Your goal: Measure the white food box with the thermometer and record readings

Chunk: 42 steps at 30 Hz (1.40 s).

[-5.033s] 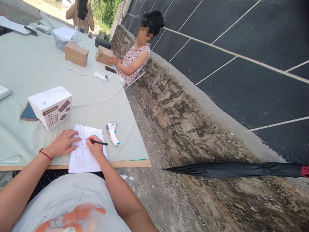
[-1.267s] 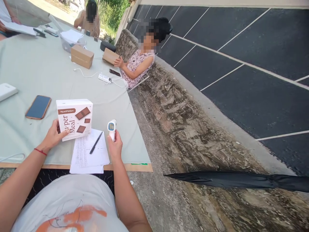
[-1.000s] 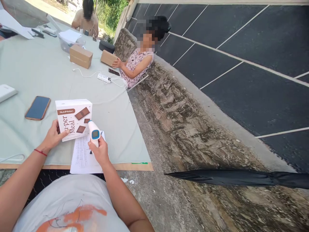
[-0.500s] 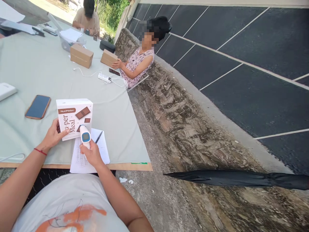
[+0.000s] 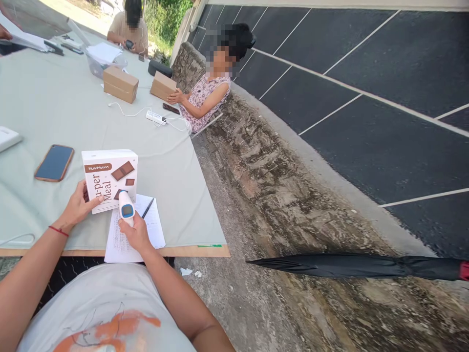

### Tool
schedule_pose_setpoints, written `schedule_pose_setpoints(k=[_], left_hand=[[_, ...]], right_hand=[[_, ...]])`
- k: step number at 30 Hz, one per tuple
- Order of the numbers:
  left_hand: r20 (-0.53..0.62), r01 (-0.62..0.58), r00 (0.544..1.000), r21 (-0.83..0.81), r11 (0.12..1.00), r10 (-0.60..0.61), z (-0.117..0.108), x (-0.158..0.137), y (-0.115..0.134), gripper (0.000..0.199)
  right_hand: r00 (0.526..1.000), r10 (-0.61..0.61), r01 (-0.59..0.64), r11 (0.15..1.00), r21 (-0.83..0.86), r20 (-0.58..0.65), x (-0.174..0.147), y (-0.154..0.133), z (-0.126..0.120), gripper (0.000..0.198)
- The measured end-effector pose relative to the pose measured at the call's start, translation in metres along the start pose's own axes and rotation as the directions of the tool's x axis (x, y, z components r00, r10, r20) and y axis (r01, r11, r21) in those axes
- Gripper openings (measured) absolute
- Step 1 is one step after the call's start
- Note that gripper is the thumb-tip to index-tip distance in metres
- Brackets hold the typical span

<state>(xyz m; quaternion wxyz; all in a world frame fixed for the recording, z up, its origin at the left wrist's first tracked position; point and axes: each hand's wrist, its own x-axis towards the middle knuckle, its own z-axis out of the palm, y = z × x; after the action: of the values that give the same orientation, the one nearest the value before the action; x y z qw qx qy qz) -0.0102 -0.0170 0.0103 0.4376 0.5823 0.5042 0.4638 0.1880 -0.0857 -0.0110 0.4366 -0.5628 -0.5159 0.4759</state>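
A white NutriMotion meal box [image 5: 98,188] with brown chocolate-bar pictures stands upright near the table's front edge. My left hand [image 5: 81,204] grips its lower left side, thumb across the front face. In my right hand [image 5: 135,232] is a white and blue infrared thermometer [image 5: 126,209]. Its small screen faces me, and its far end is at the lower right of the box front; I cannot tell whether they touch. Written sheets of paper [image 5: 154,229] lie under my right hand, with a black pen [image 5: 147,208] on them.
A phone [image 5: 54,163] lies left of the box, with a white device [image 5: 9,138] beyond it. Farther back are two cardboard boxes [image 5: 120,85], a power strip [image 5: 156,117] and a plastic bin [image 5: 95,66]. One person [image 5: 207,100] sits at the right edge, another [image 5: 128,29] at the far end. A folded umbrella [image 5: 330,264] juts in from the right.
The thermometer's screen has gone from lit blue to a darker grey. The whole view has shifted slightly; my hands keep the same hold on the box and thermometer.
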Motion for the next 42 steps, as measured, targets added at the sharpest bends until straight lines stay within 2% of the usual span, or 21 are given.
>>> schedule_pose_setpoints(k=[9, 15, 29, 38, 42], left_hand=[[0.009, -0.018, 1.0, -0.019, 1.0, 0.019, 0.0008, 0.0006, 0.0009, 0.077], [0.004, 0.011, 1.0, 0.003, 1.0, -0.011, 0.0, 0.0006, 0.0002, 0.077], [0.018, -0.033, 0.999, 0.01, 0.999, 0.033, 0.0, 0.0003, 0.0011, 0.077], [0.002, -0.009, 1.0, 0.014, 1.0, 0.009, 0.0, 0.0, 0.0006, 0.073], [-0.002, -0.004, 1.0, 0.033, 0.999, 0.004, -0.0003, 0.0009, -0.0019, 0.077]], right_hand=[[1.0, 0.011, -0.011, 1.0, -0.002, -0.005, 0.0001, 0.0007, 0.0001, 0.022], [1.0, 0.031, -0.031, 0.999, -0.016, -0.005, 0.0002, 0.0002, -0.0001, 0.021], [0.999, 0.031, -0.03, 0.999, -0.01, 0.018, -0.0016, -0.0012, -0.0012, 0.022], [0.999, 0.052, -0.052, 0.998, 0.03, 0.007, -0.0006, -0.0001, 0.0004, 0.023], [0.998, 0.06, -0.06, 0.998, 0.032, 0.013, -0.0006, -0.0002, -0.0004, 0.024]])
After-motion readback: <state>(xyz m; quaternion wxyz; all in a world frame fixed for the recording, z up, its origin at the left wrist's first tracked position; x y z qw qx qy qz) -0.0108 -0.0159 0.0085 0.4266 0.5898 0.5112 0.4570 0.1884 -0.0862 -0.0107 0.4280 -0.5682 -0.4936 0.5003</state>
